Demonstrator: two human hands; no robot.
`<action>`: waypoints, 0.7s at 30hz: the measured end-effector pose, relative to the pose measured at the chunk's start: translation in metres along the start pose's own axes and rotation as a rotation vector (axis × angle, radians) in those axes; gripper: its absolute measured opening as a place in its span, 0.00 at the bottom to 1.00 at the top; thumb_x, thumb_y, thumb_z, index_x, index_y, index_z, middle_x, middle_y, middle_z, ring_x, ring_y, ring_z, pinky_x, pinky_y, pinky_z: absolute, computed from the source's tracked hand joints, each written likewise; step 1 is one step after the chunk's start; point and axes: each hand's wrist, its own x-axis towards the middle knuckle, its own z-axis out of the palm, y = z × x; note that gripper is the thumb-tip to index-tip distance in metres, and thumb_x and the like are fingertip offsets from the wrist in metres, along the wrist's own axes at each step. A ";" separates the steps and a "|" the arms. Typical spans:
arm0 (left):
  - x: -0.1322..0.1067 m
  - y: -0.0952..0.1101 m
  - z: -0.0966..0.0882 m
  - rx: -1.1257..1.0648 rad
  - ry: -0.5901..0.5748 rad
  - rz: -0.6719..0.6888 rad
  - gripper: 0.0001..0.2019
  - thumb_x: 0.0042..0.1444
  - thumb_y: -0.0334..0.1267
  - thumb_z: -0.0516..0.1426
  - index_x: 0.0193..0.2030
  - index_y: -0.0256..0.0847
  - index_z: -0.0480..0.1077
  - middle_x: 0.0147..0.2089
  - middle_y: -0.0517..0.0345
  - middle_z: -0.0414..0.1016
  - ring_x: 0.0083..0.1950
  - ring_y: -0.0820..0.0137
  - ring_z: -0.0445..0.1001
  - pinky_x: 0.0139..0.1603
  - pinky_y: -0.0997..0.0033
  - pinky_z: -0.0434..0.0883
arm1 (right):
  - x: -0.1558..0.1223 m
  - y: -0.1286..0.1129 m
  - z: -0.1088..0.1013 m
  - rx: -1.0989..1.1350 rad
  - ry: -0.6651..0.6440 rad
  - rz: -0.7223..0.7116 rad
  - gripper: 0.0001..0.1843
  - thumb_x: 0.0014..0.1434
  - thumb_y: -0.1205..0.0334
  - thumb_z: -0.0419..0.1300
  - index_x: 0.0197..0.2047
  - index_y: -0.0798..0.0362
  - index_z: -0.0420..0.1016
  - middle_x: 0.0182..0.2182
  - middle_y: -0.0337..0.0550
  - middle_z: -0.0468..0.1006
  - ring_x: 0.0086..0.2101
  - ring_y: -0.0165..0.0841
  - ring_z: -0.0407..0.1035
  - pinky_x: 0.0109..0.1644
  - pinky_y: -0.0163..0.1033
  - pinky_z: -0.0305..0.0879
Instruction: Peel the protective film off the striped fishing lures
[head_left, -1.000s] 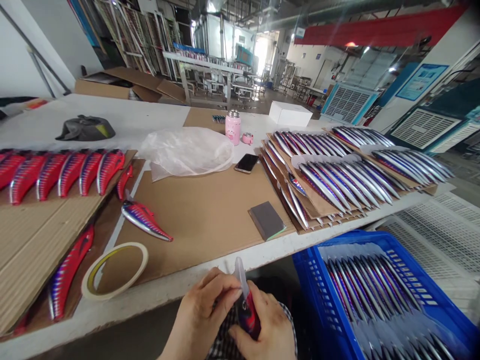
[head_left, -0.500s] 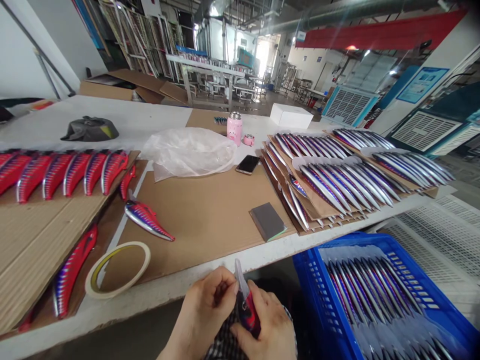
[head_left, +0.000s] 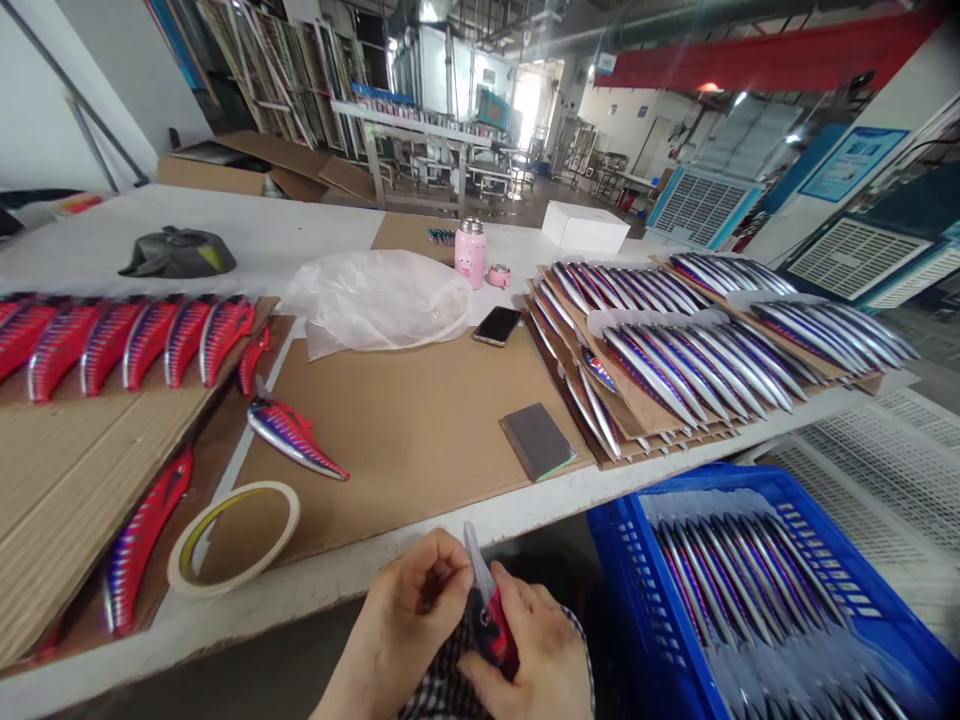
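My right hand is wrapped round a red and dark fishing lure with a clear lip pointing up, just off the table's front edge. Beside the lip, my left hand is closed in a pinch at the lure's head; what its fingertips hold is too small to make out. On the cardboard beyond lies another red and purple fishing lure. A roll of masking tape rests at the left, near a red lure that lies partly by the raised cardboard.
Rows of red lures lie on cardboard at left. Silver-purple lures lie on stacked cardboard at right. A dark notebook, phone, plastic bag and pink bottle stand between. A blue crate is below right.
The view has shifted very slightly. Both hands stay at the lure, which has moved a touch to the left and tilted a little.
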 end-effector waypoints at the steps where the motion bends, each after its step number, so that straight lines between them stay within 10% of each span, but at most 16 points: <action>1: -0.001 -0.002 0.000 -0.039 -0.009 -0.016 0.05 0.56 0.37 0.53 0.29 0.42 0.66 0.23 0.66 0.64 0.25 0.73 0.63 0.27 0.78 0.62 | -0.001 0.001 0.001 0.005 0.001 -0.006 0.33 0.42 0.63 0.66 0.55 0.52 0.72 0.39 0.43 0.82 0.37 0.41 0.76 0.45 0.42 0.73; 21: -0.010 0.001 0.015 -0.500 0.069 -0.098 0.11 0.56 0.48 0.58 0.39 0.45 0.65 0.26 0.67 0.65 0.28 0.74 0.62 0.31 0.80 0.63 | -0.002 0.003 0.005 0.218 -0.040 0.103 0.38 0.36 0.69 0.66 0.55 0.52 0.72 0.43 0.46 0.81 0.42 0.45 0.75 0.51 0.48 0.70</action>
